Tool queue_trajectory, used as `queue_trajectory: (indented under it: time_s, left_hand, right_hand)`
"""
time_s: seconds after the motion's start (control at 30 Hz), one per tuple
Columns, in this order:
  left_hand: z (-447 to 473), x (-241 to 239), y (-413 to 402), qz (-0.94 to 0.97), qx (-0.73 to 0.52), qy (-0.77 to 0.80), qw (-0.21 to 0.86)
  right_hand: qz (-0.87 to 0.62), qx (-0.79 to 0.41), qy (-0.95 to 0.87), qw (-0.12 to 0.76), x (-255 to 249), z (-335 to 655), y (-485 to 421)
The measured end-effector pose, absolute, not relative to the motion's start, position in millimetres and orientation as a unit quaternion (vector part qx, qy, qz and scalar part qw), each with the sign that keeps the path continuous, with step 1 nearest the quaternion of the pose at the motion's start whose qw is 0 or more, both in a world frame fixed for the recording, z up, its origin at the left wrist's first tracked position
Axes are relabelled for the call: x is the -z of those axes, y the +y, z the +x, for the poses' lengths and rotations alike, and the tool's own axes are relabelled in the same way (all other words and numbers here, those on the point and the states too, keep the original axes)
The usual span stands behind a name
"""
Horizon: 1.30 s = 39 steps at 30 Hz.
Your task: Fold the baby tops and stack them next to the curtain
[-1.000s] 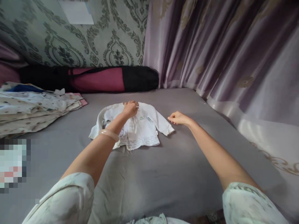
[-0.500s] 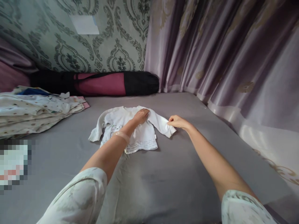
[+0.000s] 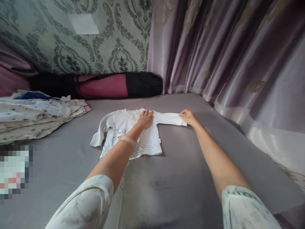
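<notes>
A small white long-sleeved baby top (image 3: 119, 127) lies face up on the grey bed sheet (image 3: 181, 171), with a little bear print on its chest. My left hand (image 3: 145, 118) rests flat, fingers spread, on the top's shoulder near the collar. My right hand (image 3: 188, 117) pinches the cuff of the right sleeve, which is stretched straight out to the right. The other sleeve lies bent down at the left. A clear bangle sits on my left wrist.
A stack of folded patterned cloths (image 3: 35, 114) lies at the left. A rolled pink mat in a black bag (image 3: 107, 85) lies along the patterned wall. Purple curtains (image 3: 226, 57) hang along the bed's right side. A blurred patch sits at the lower left.
My right hand took hold of the right sleeve's cuff and pulled the sleeve from slanting down to straight out sideways. My left hand slid right across the top and flattened near the collar.
</notes>
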<state>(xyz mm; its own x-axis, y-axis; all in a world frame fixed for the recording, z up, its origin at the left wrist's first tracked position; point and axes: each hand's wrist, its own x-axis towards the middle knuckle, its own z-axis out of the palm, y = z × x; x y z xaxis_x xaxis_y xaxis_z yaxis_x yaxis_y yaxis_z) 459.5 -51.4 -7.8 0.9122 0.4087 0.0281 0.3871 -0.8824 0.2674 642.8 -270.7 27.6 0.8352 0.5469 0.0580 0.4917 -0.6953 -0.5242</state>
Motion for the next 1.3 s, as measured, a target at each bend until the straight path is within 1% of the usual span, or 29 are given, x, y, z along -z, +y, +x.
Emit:
queue_trajectory:
  time_s: [0.13,0.33,0.47,0.57,0.63,0.7,0.77,0.83,0.87,1.0,1.3]
  left_hand:
    - [459.2,6.1,-57.5,0.967,-0.053,0.218,0.121]
    - [460.8,7.1,-59.7,0.964,-0.064,0.232,0.115]
    - [460.5,8.9,-62.9,0.963,-0.077,0.237,0.108]
    - [458.9,9.4,-66.8,0.961,-0.088,0.241,0.101]
    - [457.8,8.0,-69.4,0.961,-0.089,0.244,0.099]
    - [456.8,5.5,-71.1,0.961,-0.082,0.246,0.096]
    - [455.8,2.9,-71.7,0.963,-0.066,0.247,0.087]
    - [454.6,1.4,-71.2,0.966,-0.045,0.243,0.072]
    - [454.0,1.2,-70.8,0.968,-0.035,0.241,0.065]
    - [453.8,3.8,-69.4,0.968,-0.037,0.243,0.054]
    - [457.0,10.3,-70.0,0.961,-0.082,0.256,0.061]
  right_hand:
    - [-0.938,-0.029,-0.284,0.198,-20.3,628.5,-275.8]
    - [-0.961,0.008,-0.268,0.070,-23.4,600.1,-278.0]
    - [-0.969,-0.014,-0.246,0.027,-32.3,599.9,-274.6]
    - [-0.970,0.015,-0.243,-0.002,-41.4,595.8,-260.9]
    - [-0.956,0.048,-0.288,-0.003,-44.2,584.7,-242.5]
    - [-0.922,0.051,-0.381,0.040,-41.8,567.6,-217.8]
    - [-0.880,0.019,-0.465,0.097,-34.6,548.8,-191.6]
    - [-0.864,-0.031,-0.482,0.145,-24.9,533.5,-170.1]
    - [-0.864,-0.045,-0.477,0.155,-20.0,528.5,-162.9]
    - [-0.877,-0.081,-0.452,0.143,-6.4,526.3,-160.6]
    - [-0.914,-0.065,-0.394,0.069,-1.8,559.6,-211.0]
